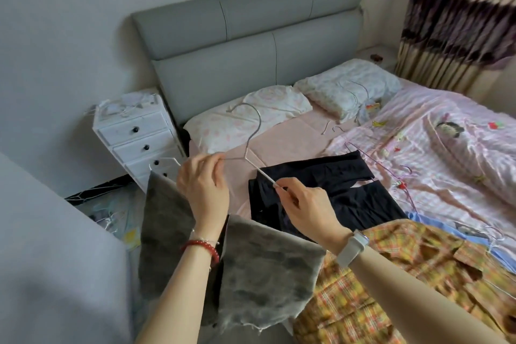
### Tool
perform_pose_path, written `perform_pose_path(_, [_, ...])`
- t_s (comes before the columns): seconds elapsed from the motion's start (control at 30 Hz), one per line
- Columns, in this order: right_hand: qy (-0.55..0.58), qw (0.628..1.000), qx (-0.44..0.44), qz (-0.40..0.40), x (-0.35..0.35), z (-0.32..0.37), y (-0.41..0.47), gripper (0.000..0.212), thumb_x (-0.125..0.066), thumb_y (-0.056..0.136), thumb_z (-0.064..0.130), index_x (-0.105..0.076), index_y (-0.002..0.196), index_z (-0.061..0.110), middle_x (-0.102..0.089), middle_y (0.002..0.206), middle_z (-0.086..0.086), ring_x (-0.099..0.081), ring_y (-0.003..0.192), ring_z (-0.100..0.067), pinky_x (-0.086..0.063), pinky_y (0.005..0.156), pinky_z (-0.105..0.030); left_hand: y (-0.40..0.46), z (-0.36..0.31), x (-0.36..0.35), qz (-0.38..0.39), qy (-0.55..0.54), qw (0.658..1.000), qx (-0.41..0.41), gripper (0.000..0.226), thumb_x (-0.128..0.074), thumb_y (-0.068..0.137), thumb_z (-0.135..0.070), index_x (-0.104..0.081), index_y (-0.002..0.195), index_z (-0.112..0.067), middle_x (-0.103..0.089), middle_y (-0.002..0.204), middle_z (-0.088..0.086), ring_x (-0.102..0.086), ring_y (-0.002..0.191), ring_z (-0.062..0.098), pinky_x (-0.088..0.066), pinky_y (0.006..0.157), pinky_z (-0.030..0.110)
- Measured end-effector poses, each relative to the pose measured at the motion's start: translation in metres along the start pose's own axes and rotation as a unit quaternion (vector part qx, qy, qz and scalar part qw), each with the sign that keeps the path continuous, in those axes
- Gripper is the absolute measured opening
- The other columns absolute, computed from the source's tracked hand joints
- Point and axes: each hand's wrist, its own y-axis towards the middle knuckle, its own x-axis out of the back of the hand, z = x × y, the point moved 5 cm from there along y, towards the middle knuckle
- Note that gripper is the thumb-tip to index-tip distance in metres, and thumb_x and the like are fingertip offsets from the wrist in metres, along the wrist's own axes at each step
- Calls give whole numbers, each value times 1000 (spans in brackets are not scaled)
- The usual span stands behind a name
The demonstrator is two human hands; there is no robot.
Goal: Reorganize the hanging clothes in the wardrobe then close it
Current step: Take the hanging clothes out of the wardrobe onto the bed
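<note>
You stand at the near side of the bed (293, 134), and everything else sits around it. Its grey padded headboard (245, 36) rises at the far end, with two pale floral pillows (251, 117) lying just in front of it. A pink checked quilt (435, 148) covers the bed's right half. A striped curtain (458, 17) hangs beyond the bed's far right corner, and a white chest of drawers (139, 139) stands against the bed's left side, beside the headboard.

On the bed's near edge lies a yellow plaid garment (391, 282), under your right forearm. Farther in, on the bare pink sheet in the bed's middle, black trousers (329, 184) lie spread flat. A grey fuzzy garment (223, 265) hangs off the bed's near left corner, draped below your left wrist; how it is held up cannot be made out.

You hold a wire hanger (245, 148) over the bed's left half, hook pointing up toward the pillows. Your left hand (203, 187) has its fingers curled round the hanger's left shoulder. Your right hand (307, 204) pinches the hanger's right arm between thumb and fingertips, just above the black trousers. A red bead bracelet (201, 247) circles your left wrist and a pale watch (352, 247) your right. More loose hangers (357, 95) lie on the far pillow and quilt.
</note>
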Motion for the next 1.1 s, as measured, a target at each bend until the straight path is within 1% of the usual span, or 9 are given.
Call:
perform_pose_path(0.13, [24, 996, -58, -69, 28, -29, 27, 29, -46, 92, 29, -62, 98, 6, -33, 44, 18, -27, 36, -12, -22, 42, -20, 49, -46, -43, -17, -43, 996, -82, 22, -51, 88, -19, -71, 92, -11, -61, 93, 10, -46, 95, 17, -44, 84, 54])
perform_pose_path(0.27, [52, 985, -107, -127, 65, -77, 42, 38, -41, 92, 36, -61, 98, 4, -50, 47, -7, -36, 43, -16, -22, 41, -17, 80, -102, -106, -4, -81, 987, -141, 22, -51, 89, -21, -71, 93, -12, -62, 94, 9, -47, 96, 16, -45, 84, 53])
perform_pose_path(0.4, [34, 970, -192, -142, 88, -162, 37, 16, -50, 94, 17, -60, 98, 5, -49, 47, -4, -36, 39, -13, -28, 44, -20, 74, -155, -196, 89, -95, 978, -162, 28, -45, 88, -20, -68, 102, -13, -63, 106, 10, -50, 108, 23, -43, 90, 56])
perform_pose_path(0.43, [28, 966, -217, -140, 91, -190, 33, 16, -49, 95, 17, -59, 100, 6, -56, 52, -8, -38, 39, -12, -35, 46, -29, 65, -163, -220, 120, -91, 976, -159, 32, -43, 87, -20, -67, 105, -12, -62, 112, 11, -50, 113, 26, -43, 92, 56])
perform_pose_path(0.53, [-17, 948, -285, -139, 95, -284, 19, 18, -47, 95, 13, -59, 102, 3, -67, 73, -21, -52, 51, -31, -43, 57, -42, 19, -162, -289, 259, -55, 959, -105, 37, -41, 91, -24, -59, 120, -11, -52, 131, 12, -42, 127, 30, -34, 102, 56])
perform_pose_path(0.63, [-69, 921, -370, -103, 91, -383, -8, 21, -45, 95, 16, -59, 99, 1, -65, 81, -26, -59, 70, -44, -40, 58, -43, -52, -128, -348, 429, 24, 902, -29, 41, -42, 95, -26, -44, 135, -16, -35, 146, 7, -27, 136, 26, -24, 110, 49])
perform_pose_path(0.77, [-95, 872, -472, -87, 92, -484, -53, 25, -44, 96, 15, -57, 105, -4, -62, 96, -34, -57, 91, -48, -39, 69, -45, -147, -68, -387, 605, 102, 786, 78, 50, -36, 98, -34, -24, 145, -24, -13, 155, 0, -8, 142, 22, -14, 114, 45])
perform_pose_path(0.93, [-106, 858, -501, -38, 81, -569, -63, 28, -45, 96, 21, -57, 112, 3, -65, 101, -28, -59, 97, -43, -43, 78, -44, -215, -25, -404, 700, 173, 685, 104, 55, -31, 97, -42, -10, 147, -32, 3, 157, -4, 5, 143, 22, -11, 114, 47])
perform_pose_path(1.1, [-75, 823, -560, 57, 45, -598, -89, 34, -39, 95, 18, -50, 123, 2, -56, 118, -28, -52, 107, -44, -39, 90, -44, -244, -18, -422, 737, 210, 636, 89, 58, -28, 97, -46, 0, 147, -34, 14, 156, -1, 13, 142, 24, -3, 113, 51])
